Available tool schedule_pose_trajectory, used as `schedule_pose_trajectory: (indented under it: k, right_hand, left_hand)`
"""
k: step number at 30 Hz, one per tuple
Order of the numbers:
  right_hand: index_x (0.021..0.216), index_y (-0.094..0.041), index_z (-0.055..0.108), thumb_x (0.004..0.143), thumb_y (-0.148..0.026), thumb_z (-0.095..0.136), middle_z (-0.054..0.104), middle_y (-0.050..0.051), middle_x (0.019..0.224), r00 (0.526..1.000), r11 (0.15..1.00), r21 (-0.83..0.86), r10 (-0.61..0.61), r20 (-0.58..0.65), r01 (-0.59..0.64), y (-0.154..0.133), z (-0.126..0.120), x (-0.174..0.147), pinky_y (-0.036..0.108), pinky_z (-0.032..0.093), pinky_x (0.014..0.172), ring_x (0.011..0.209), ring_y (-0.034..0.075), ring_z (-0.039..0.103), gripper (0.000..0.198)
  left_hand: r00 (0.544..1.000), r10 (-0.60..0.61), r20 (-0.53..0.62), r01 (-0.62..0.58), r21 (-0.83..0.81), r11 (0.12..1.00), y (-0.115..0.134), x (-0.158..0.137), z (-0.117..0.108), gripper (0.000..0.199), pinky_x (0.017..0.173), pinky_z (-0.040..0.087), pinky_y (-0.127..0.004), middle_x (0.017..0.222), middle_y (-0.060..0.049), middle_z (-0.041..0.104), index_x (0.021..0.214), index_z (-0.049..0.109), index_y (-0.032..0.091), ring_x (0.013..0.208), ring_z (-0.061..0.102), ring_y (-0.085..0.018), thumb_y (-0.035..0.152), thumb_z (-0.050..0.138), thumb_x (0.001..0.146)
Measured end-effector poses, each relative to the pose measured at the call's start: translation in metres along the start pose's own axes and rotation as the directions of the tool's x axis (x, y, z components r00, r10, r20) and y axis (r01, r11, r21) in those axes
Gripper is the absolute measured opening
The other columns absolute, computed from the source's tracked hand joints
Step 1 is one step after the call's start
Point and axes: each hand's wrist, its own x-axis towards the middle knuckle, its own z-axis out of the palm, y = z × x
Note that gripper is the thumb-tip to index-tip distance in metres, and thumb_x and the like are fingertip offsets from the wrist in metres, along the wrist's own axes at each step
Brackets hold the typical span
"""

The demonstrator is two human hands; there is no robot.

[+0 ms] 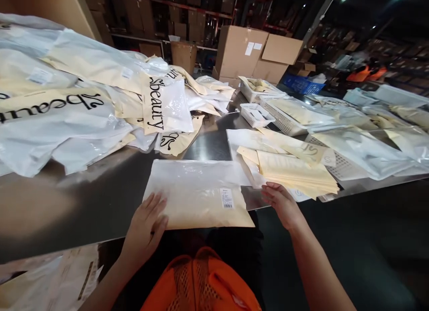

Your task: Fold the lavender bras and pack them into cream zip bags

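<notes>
A flat plastic-wrapped package [197, 190], frosted white shading to cream, lies at the near edge of the metal table [114, 203]. It bears a white barcode label [227, 198] at its right side. My left hand [147, 221] rests on its left edge, fingers stretched out and thumb apart. To the right of the package, my right hand [279, 201] is held with fingers extended beside a stack of cream bags [295, 170]. Its fingertips are close to the corner of a clear bag there; whether they touch it I cannot tell.
Packed bags [67, 119] with black lettering pile up on the left. At the right stand white perforated baskets [284, 116] of bags and a small white tray [256, 115]. Large cardboard boxes [239, 52] and shelving are behind. More packages [50, 279] lie below the table at lower left.
</notes>
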Motion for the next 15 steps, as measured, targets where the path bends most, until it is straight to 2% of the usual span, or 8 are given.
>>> schedule_pose_trajectory:
  k: [2, 4, 7, 10, 12, 13, 15]
  right_hand:
    - [0.096, -0.024, 0.061, 0.066, -0.045, 0.073, 0.064, 0.005, 0.106, 0.998, 0.991, -0.123, -0.039, 0.055, 0.046, 0.006, -0.003, -0.003, 0.035, 0.051, 0.082, 0.104, 0.025, 0.062, 0.038]
    - [0.098, -0.025, 0.061, 0.071, -0.048, 0.069, 0.064, 0.006, 0.110, 0.986, 0.957, -0.254, -0.115, 0.120, 0.142, 0.005, 0.001, -0.002, 0.039, 0.050, 0.088, 0.107, 0.026, 0.060, 0.037]
    - [0.102, -0.026, 0.061, 0.078, -0.047, 0.063, 0.063, 0.007, 0.116, 0.931, 0.845, -0.405, -0.263, 0.253, 0.349, -0.010, 0.024, 0.011, 0.041, 0.048, 0.093, 0.112, 0.026, 0.059, 0.032]
    - [0.113, -0.025, 0.060, 0.082, -0.046, 0.061, 0.058, 0.008, 0.128, 0.811, 0.701, -0.451, -0.326, 0.486, 0.552, -0.034, 0.065, 0.034, 0.042, 0.048, 0.097, 0.119, 0.026, 0.057, 0.038]
    - [0.121, -0.023, 0.059, 0.082, -0.046, 0.063, 0.054, 0.011, 0.135, 0.711, 0.623, -0.446, -0.270, 0.649, 0.643, -0.051, 0.100, 0.047, 0.042, 0.046, 0.101, 0.121, 0.027, 0.056, 0.046]
    - [0.123, -0.021, 0.059, 0.080, -0.046, 0.066, 0.053, 0.012, 0.138, 0.666, 0.590, -0.454, -0.202, 0.718, 0.668, -0.059, 0.118, 0.053, 0.042, 0.045, 0.102, 0.121, 0.028, 0.056, 0.050]
    - [0.114, -0.017, 0.066, 0.071, -0.043, 0.077, 0.063, 0.013, 0.125, 0.623, 0.556, -0.458, -0.145, 0.768, 0.694, -0.071, 0.151, 0.062, 0.039, 0.051, 0.096, 0.110, 0.029, 0.064, 0.052]
  left_hand:
    - [0.999, 0.041, -0.023, -0.040, 0.045, 0.998, -0.002, -0.006, 0.008, 0.051, 0.110, 0.035, -0.046, 0.147, -0.011, 0.047, 0.144, 0.040, 0.024, 0.140, 0.037, -0.028, 0.025, 0.049, 0.094]
    - [0.998, 0.053, -0.035, -0.051, 0.070, 0.996, -0.002, -0.008, 0.012, 0.054, 0.110, 0.034, -0.045, 0.149, -0.011, 0.044, 0.146, 0.036, 0.026, 0.141, 0.035, -0.028, 0.022, 0.049, 0.094]
    - [0.997, 0.052, -0.050, -0.047, 0.092, 0.995, -0.002, -0.010, 0.014, 0.056, 0.111, 0.033, -0.044, 0.149, -0.010, 0.044, 0.147, 0.036, 0.028, 0.141, 0.035, -0.027, 0.020, 0.050, 0.093]
    - [0.996, 0.061, -0.060, -0.055, 0.102, 0.993, -0.004, -0.010, 0.015, 0.056, 0.112, 0.033, -0.043, 0.149, -0.009, 0.044, 0.147, 0.036, 0.028, 0.140, 0.037, -0.027, 0.020, 0.050, 0.093]
    - [0.994, 0.097, -0.049, -0.092, 0.104, 0.990, -0.010, -0.012, 0.013, 0.058, 0.113, 0.034, -0.042, 0.150, -0.008, 0.044, 0.147, 0.036, 0.029, 0.140, 0.038, -0.027, 0.022, 0.051, 0.092]
    - [0.992, 0.122, -0.042, -0.117, 0.106, 0.987, -0.016, -0.014, 0.012, 0.059, 0.113, 0.035, -0.042, 0.149, -0.007, 0.044, 0.147, 0.036, 0.029, 0.139, 0.040, -0.027, 0.024, 0.052, 0.091]
    - [0.988, 0.150, -0.035, -0.145, 0.103, 0.984, -0.034, -0.019, 0.009, 0.063, 0.114, 0.036, -0.043, 0.150, -0.004, 0.045, 0.147, 0.037, 0.033, 0.135, 0.044, -0.028, 0.029, 0.056, 0.087]
